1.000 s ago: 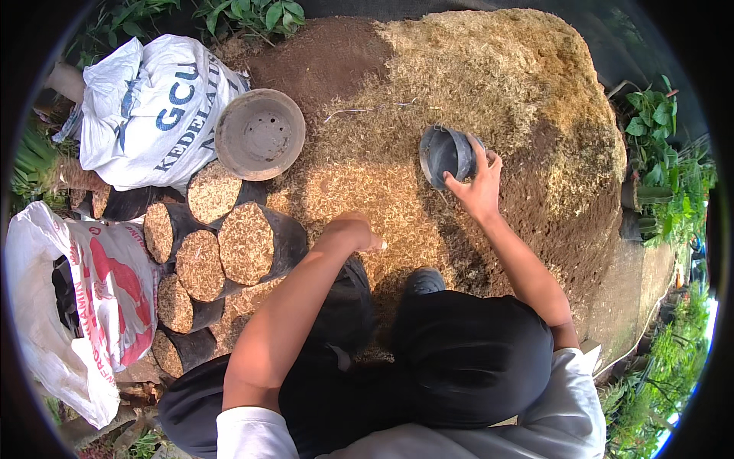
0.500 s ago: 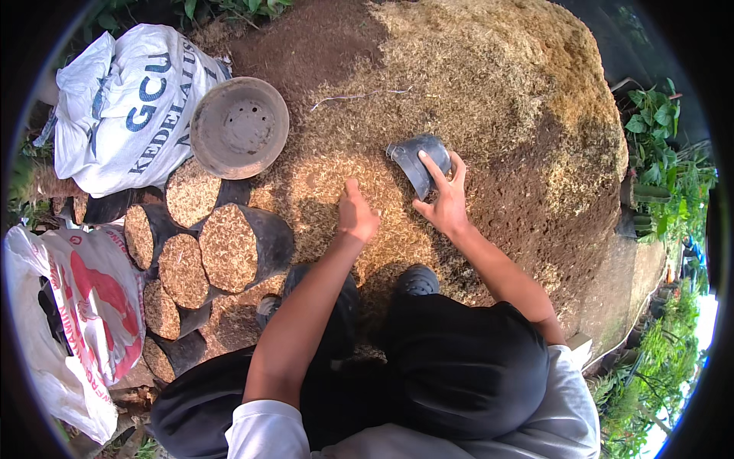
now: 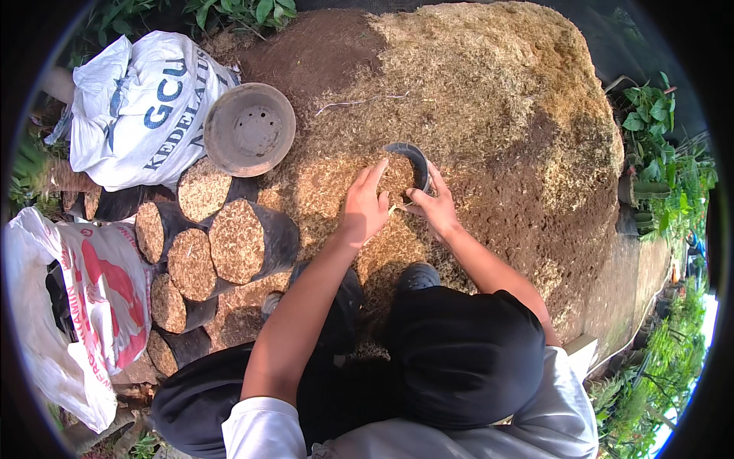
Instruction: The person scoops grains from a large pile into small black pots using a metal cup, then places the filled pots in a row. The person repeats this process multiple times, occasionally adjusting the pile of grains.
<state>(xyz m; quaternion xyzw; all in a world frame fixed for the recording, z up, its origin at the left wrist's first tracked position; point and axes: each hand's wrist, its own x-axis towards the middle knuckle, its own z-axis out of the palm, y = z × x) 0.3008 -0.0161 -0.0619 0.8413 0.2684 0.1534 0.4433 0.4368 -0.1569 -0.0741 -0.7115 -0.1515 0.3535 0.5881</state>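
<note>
In front of my knees, my right hand (image 3: 434, 205) grips the near right side of a dark, curved plastic container (image 3: 417, 159). Its rim arcs away from me, and brown, chaffy material shows inside the curve. My left hand (image 3: 365, 206) is at the container's left side, fingers stretched out and thumb apart; whether the fingertips touch its rim or the loose material I cannot tell. A small pale yellowish strip (image 3: 396, 207) shows between the two hands. Beneath lies a broad heap of straw-coloured husks (image 3: 474, 92) mixed with dark soil.
Several black grow bags (image 3: 277, 241) topped with husks lie at the left. Behind them are a round grey pot (image 3: 250, 128) with drainage holes and a white sack (image 3: 153, 115). A red-and-white sack (image 3: 107, 291) lies nearer. Green plants (image 3: 650, 115) grow along the right.
My right hand has brought the container slightly left and nearer, turning its curved side away from me. My left hand has moved right and forward to its side.
</note>
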